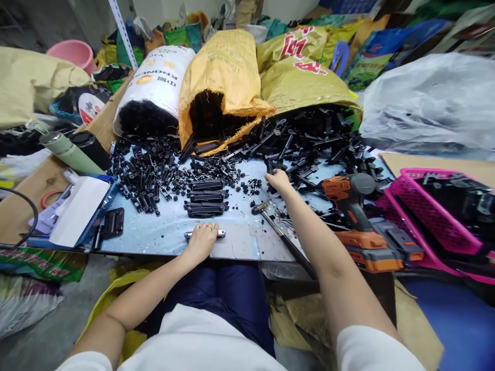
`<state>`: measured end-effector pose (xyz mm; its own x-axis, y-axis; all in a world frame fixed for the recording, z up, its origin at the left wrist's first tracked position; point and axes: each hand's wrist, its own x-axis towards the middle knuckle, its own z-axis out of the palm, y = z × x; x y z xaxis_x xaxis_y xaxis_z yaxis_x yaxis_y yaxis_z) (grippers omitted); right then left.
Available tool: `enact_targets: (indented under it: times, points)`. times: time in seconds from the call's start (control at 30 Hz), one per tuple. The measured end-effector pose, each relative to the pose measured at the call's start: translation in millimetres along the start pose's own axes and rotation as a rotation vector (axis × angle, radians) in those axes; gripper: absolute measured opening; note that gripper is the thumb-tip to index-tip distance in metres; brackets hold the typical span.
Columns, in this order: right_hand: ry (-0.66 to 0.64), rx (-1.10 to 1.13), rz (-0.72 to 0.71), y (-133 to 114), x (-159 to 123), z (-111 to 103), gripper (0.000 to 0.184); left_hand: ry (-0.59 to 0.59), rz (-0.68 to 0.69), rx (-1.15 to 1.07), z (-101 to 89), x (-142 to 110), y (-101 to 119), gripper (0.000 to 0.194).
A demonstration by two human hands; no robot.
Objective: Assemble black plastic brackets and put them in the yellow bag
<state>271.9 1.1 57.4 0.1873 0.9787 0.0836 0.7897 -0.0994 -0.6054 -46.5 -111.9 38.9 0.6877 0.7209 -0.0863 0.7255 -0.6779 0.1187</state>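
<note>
My left hand is closed over a silver bar-shaped part at the table's front edge; both ends of the part stick out from under the fingers. Just beyond it, several long black assemblies lie stacked in parallel rows. My right hand reaches forward to the heap of black parts, its fingers pinched on a small dark piece that is partly hidden. Below that hand lies a hammer with a dark handle, slanting towards the front edge.
Loose small black parts spread over the left of the table. Open sacks spill parts at the back. An orange cordless drill stands right of my right forearm, beside a pink basket. A green bottle lies left.
</note>
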Motion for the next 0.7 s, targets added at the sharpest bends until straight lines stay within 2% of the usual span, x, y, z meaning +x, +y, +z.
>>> enact_targets:
  times: [0.07, 0.1, 0.2, 0.27, 0.37, 0.43, 0.53, 0.6, 0.7]
  points:
    - [-0.107, 0.004, 0.022, -7.4, -34.3, -3.7, 0.046, -0.026, 0.043, -0.053, 0.8, -0.3, -3.9, 0.037]
    - [-0.191, 0.003, -0.039, -12.8, -55.7, -4.1, 0.044, -0.037, 0.076, -0.089, 0.8, -0.1, -6.4, 0.036]
    - [-0.504, -0.076, -0.405, -33.5, -125.5, 2.7, 0.032, -0.064, 0.149, -0.198, -1.0, 0.8, -13.0, 0.029]
    - [-0.617, -0.225, -0.539, -46.1, -164.8, 13.8, 0.030, -0.077, 0.169, -0.239, -3.5, 1.0, -14.5, 0.029]
    - [-0.569, -0.420, -0.515, -56.6, -197.4, 33.7, 0.034, -0.077, 0.164, -0.238, -6.6, 0.5, -11.7, 0.032]
    - [-0.488, -0.475, -0.487, -59.5, -204.0, 42.8, 0.035, -0.061, 0.157, -0.240, -6.9, -0.3, -9.4, 0.047]
    - [-0.373, -0.517, -0.481, -65.4, -207.0, 45.5, 0.035, -0.010, 0.148, -0.270, -4.7, -2.8, -9.1, 0.068]
    - [-0.311, -0.547, -0.493, -73.0, -210.1, 41.8, 0.033, 0.032, 0.152, -0.294, -2.2, -5.4, -10.8, 0.065]
    - [-0.247, -0.593, -0.529, -88.1, -214.8, 34.2, 0.029, 0.093, 0.188, -0.308, 2.8, -10.0, -14.0, 0.051]
